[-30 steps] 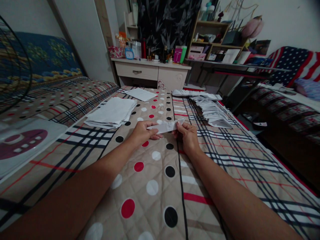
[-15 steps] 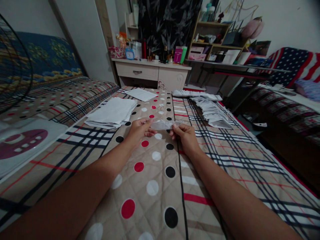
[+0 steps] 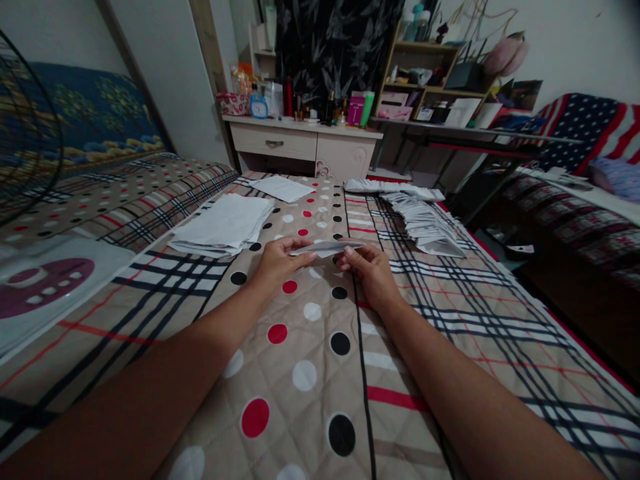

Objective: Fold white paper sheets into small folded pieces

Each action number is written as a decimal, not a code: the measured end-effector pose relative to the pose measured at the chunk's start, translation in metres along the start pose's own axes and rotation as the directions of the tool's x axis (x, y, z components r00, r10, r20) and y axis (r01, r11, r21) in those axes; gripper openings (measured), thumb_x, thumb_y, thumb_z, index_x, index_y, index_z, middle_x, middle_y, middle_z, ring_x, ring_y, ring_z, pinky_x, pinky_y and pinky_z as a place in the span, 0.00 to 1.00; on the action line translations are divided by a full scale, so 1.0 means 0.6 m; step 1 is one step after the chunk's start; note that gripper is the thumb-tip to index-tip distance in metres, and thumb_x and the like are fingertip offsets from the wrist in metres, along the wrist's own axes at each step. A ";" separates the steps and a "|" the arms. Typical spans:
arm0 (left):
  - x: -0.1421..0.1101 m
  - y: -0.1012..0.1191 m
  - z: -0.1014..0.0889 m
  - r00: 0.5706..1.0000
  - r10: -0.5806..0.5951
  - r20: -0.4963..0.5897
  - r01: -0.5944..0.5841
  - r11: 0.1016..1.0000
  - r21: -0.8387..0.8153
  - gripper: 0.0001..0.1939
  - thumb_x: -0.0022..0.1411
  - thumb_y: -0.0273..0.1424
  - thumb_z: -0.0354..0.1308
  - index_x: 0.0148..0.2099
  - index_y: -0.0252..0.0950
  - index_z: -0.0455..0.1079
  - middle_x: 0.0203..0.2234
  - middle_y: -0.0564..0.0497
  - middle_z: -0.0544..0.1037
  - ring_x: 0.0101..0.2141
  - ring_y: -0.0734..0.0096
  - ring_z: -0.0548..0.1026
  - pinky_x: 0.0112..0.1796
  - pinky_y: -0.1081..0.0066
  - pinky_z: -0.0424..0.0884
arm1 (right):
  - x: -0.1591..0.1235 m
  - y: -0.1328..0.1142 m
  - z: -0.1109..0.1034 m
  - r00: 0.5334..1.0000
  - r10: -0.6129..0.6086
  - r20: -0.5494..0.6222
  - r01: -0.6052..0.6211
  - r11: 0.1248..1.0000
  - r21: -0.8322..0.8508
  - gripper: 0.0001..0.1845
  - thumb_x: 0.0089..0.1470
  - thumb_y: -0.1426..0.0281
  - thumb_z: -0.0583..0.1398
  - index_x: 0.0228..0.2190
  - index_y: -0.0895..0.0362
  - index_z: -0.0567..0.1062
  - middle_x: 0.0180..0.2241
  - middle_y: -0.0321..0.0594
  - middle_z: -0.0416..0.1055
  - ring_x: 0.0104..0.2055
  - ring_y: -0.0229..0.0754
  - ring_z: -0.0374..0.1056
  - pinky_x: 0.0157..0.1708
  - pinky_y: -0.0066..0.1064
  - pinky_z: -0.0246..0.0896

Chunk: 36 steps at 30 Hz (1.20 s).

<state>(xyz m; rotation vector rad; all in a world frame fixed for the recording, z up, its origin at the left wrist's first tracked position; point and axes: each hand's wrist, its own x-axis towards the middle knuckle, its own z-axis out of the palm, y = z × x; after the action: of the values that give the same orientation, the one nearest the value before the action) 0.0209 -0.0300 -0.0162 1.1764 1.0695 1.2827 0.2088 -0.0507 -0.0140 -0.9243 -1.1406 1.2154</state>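
no legible words or numbers, dial of the blue, round-faced alarm clock (image 3: pixel 259 107) toward eleven o'clock too small to read, only pale shapes discernible on the white plastic bag (image 3: pixel 53 293) printed with a purple oval, toward nine o'clock

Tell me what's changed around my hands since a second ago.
The white paper strip has tipped, showing narrower now, and your left hand and right hand have shifted slightly left. Both hold it, as before. Unmoved: the stack of white sheets, the separate white sheet and the fanned bundle of folded papers.
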 end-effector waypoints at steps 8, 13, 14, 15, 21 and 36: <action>-0.003 0.003 0.002 0.989 0.150 -0.015 -0.142 0.960 0.240 0.19 0.44 0.30 0.70 0.40 0.30 0.76 0.34 0.47 0.82 0.29 0.71 0.78 0.31 0.74 0.73 | 0.001 0.001 0.000 0.999 0.052 0.007 -0.052 0.993 0.102 0.21 0.45 0.63 0.66 0.41 0.61 0.79 0.28 0.40 0.76 0.30 0.39 0.70 0.29 0.29 0.65; -0.003 0.005 0.003 0.969 0.245 -0.037 -0.222 0.925 0.309 0.14 0.47 0.31 0.68 0.38 0.30 0.77 0.33 0.46 0.82 0.30 0.69 0.78 0.32 0.73 0.73 | 0.005 0.006 -0.004 0.998 0.065 0.004 -0.066 0.995 0.076 0.19 0.47 0.64 0.62 0.41 0.61 0.79 0.28 0.40 0.77 0.28 0.38 0.70 0.29 0.29 0.64; -0.003 0.005 0.003 0.964 0.263 -0.044 -0.235 0.917 0.321 0.13 0.48 0.31 0.67 0.37 0.30 0.77 0.33 0.47 0.82 0.30 0.69 0.78 0.32 0.73 0.73 | 0.006 0.007 -0.004 0.997 0.074 -0.007 -0.074 0.996 0.055 0.19 0.47 0.65 0.62 0.40 0.61 0.80 0.28 0.40 0.77 0.27 0.38 0.70 0.29 0.29 0.64; -0.003 0.004 0.003 0.959 0.279 -0.050 -0.248 0.910 0.332 0.11 0.50 0.31 0.65 0.37 0.31 0.78 0.32 0.47 0.82 0.30 0.69 0.78 0.32 0.73 0.73 | 0.007 0.007 -0.004 0.996 0.086 -0.017 -0.086 0.996 0.028 0.19 0.46 0.66 0.61 0.39 0.61 0.80 0.28 0.40 0.77 0.27 0.38 0.69 0.29 0.29 0.64; -0.008 0.003 0.008 0.928 0.372 -0.011 -0.336 0.852 0.402 0.10 0.50 0.23 0.61 0.37 0.31 0.78 0.35 0.46 0.82 0.35 0.68 0.79 0.35 0.73 0.75 | 0.002 0.006 0.007 0.999 0.023 -0.031 -0.031 0.960 -0.279 0.12 0.42 0.69 0.63 0.32 0.59 0.81 0.28 0.38 0.76 0.27 0.36 0.68 0.29 0.28 0.62; -0.011 0.005 0.008 0.949 0.270 0.165 -0.307 0.661 0.684 0.18 0.56 0.18 0.53 0.44 0.34 0.80 0.40 0.49 0.83 0.42 0.65 0.80 0.47 0.68 0.73 | 0.004 0.007 -0.009 0.992 -0.096 -0.085 -0.013 0.584 -0.812 0.16 0.51 0.70 0.56 0.36 0.56 0.82 0.26 0.41 0.78 0.27 0.43 0.72 0.26 0.29 0.60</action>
<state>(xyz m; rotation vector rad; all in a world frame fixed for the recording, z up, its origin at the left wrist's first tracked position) 0.0249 -0.0369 -0.0132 2.0226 1.4407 1.0790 0.2130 -0.0476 -0.0190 -1.6241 -1.6486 0.5173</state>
